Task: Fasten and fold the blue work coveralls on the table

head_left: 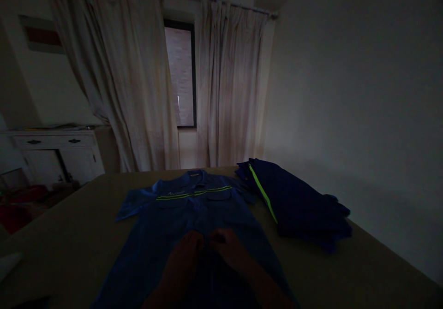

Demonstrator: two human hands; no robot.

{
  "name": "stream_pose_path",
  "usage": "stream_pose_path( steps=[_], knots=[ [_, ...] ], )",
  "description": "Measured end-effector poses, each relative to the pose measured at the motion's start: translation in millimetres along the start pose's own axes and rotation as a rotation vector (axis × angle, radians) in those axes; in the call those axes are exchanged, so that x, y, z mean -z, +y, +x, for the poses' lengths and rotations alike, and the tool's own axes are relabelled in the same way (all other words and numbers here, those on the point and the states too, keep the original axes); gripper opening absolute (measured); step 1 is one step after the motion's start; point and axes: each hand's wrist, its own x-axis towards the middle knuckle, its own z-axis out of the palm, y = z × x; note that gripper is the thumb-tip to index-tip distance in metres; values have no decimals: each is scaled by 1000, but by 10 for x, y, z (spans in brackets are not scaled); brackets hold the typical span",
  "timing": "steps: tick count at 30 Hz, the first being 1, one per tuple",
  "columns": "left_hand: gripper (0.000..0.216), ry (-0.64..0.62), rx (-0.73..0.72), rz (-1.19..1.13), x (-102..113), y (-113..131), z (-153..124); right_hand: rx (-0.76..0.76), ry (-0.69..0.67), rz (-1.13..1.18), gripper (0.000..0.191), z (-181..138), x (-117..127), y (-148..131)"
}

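A blue short-sleeved work shirt (166,226) lies spread face up, its collar toward the window and yellow-green stripes across the chest. Over the middle of its front placket, my left hand (190,246) is closed, fingers pinched on the shirt. Close beside it on the right, my right hand (224,243) also has its fingers curled together at the placket. The light is dim, and whatever small part of the shirt sits between the fingertips is hidden. Both forearms reach in from the bottom edge across the shirt's lower part.
Right of the shirt, a pile of dark blue folded garments (301,198) with a yellow-green stripe rests on the tan table (86,216). A white object (8,264) lies at the left edge. Beyond are a white cabinet (79,154), curtains (138,78) and a wall (346,106).
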Motion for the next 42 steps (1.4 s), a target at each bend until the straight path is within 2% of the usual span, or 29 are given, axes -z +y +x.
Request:
stream_pose_path(
  steps=[3,8,13,15,20,24,32,37,42],
  knots=[
    [20,53,41,-101,40,43,2,-53,-13,107,34,32,14,17],
    [19,121,43,-205,17,8,0,-30,-106,241,34,70,34,7],
    [17,124,40,-234,-9,-34,3,-128,-74,298,39,67,43,17],
    [15,114,47,-229,-5,-33,5,-157,-38,300,42,66,34,50],
    [16,127,29,-217,33,-5,-15,-97,-12,309,48,59,23,76],
    [17,118,-16,-209,71,28,-34,-90,2,253,39,33,34,5],
    [16,10,42,-200,130,56,-26,-46,-53,126,33,34,-17,19],
    [21,35,84,-226,132,18,-15,-92,-43,159,31,38,20,-13],
    [18,48,32,-207,114,-7,-16,-90,-7,165,21,54,52,-54]
  ],
)
